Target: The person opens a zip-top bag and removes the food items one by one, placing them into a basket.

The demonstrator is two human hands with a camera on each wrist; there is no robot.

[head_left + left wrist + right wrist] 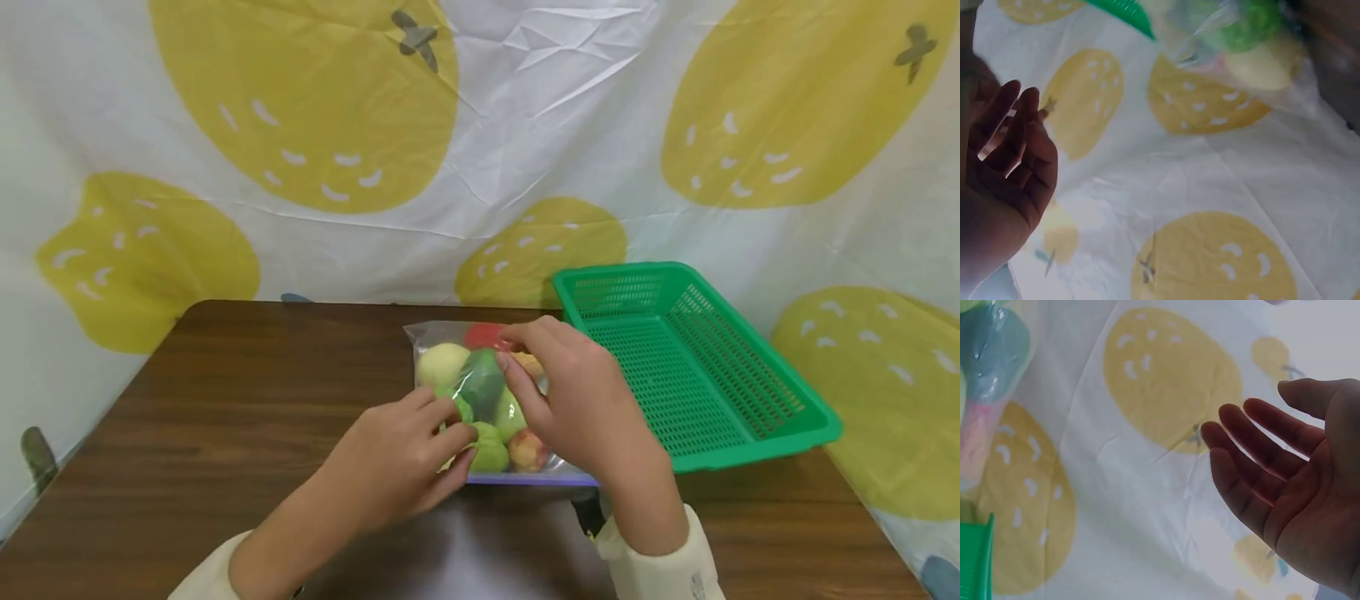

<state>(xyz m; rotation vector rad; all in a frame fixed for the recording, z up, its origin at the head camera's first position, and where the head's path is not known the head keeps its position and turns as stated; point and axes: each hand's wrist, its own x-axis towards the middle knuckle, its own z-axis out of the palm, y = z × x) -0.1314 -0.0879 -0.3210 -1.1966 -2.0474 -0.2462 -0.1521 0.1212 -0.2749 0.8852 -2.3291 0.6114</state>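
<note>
A clear zip bag (422,335) with a purple closure edge lies on the table, full of toy-like fruits and vegetables. Through the plastic I see a pale yellow round piece (442,365), a red piece (483,336), a dark green one (481,379), a lobed green one (489,450) and a red-yellow round fruit (528,451). My left hand (408,454) is over the bag's near left corner, fingers loosely bent. Above its right side is my right hand (573,387), fingers relaxed and apart in the right wrist view. Neither hand visibly grips anything; contact with the plastic is unclear.
A green perforated plastic basket (757,457) stands right of the bag on the dark wooden table (247,400). Behind the table hangs a white cloth (510,158) printed with yellow lemons. Something dark (588,510) shows beside the right wrist.
</note>
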